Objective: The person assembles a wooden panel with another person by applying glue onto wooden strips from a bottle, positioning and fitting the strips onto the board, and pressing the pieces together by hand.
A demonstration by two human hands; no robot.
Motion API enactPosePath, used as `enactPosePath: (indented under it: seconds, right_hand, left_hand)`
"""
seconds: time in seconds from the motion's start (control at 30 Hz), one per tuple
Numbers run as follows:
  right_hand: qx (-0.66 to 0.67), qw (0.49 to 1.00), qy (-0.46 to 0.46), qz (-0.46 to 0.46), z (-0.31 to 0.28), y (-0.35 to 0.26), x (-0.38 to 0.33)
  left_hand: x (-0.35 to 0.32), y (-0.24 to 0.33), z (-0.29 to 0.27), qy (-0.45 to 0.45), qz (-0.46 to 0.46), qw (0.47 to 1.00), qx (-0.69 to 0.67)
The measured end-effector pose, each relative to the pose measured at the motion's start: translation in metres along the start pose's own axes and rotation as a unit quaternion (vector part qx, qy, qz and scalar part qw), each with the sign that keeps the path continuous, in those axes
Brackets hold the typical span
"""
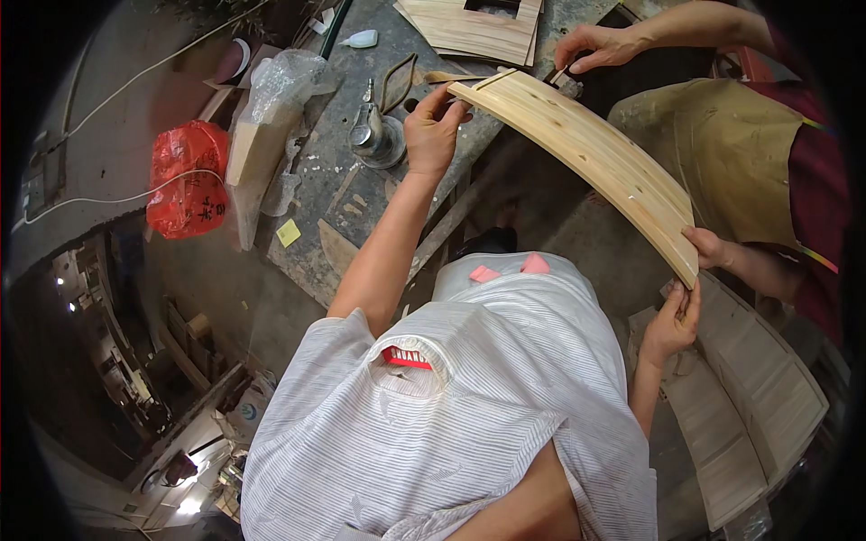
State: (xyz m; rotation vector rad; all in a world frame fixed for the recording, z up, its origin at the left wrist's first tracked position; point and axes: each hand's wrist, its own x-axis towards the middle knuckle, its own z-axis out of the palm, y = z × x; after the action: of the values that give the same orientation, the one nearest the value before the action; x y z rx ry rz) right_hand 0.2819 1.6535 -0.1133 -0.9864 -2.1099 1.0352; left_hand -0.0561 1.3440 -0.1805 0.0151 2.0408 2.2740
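Both my hands hold a long, pale wooden board (586,144) with a narrow strip across its far-left end, tilted over the gap between the workbench and a co-worker. My left hand (433,135) pinches the far-left end, fingers closed on its edge. Down at the near-right end, my right hand (669,326) grips the corner from below. Just beyond it, a co-worker's hand (708,248) also touches the board. The co-worker's other hand (600,47) is near the far end, fingers around a small thing I cannot make out.
On the workbench (316,194) lie a round grey power tool (377,135), a white squeeze bottle (361,39) and stacked wooden panels (478,32). Left of it are a red plastic bag (188,176) and a plastic-wrapped piece (271,108). Wooden panels joined together (749,397) stand at right.
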Motion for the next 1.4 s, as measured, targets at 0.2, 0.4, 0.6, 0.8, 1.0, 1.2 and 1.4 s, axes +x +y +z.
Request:
enactPosePath:
  seconds: [0.2,0.4,0.6,0.8,1.0,1.2,1.4]
  right_hand:
    - [0.003,0.999,-0.024,0.038,0.000,-0.007,0.001]
    - [0.030,0.999,-0.027,0.013,-0.005,-0.004,0.010]
    - [-0.077,0.994,-0.062,-0.052,-0.016,-0.006,0.027]
    - [-0.142,0.979,-0.101,-0.105,-0.028,-0.010,0.051]
    - [-0.121,0.967,-0.136,-0.177,-0.034,-0.018,0.082]
    - [-0.086,0.970,-0.141,-0.178,-0.038,-0.045,0.111]
    - [-0.006,0.983,-0.156,-0.099,-0.050,-0.050,0.141]
  left_hand:
    - [-0.002,-0.001,-0.006,-0.020,0.024,0.999,0.040]
    - [0.008,0.007,-0.008,-0.019,0.051,0.995,0.084]
    - [0.034,0.027,-0.027,-0.116,0.073,0.961,0.241]
    - [0.063,0.037,-0.031,-0.178,0.030,0.970,0.163]
    - [0.079,0.039,-0.028,-0.189,0.046,0.965,0.174]
    - [0.101,0.035,-0.017,-0.193,0.061,0.974,0.107]
    - [0.109,0.036,0.000,-0.200,0.061,0.978,-0.006]
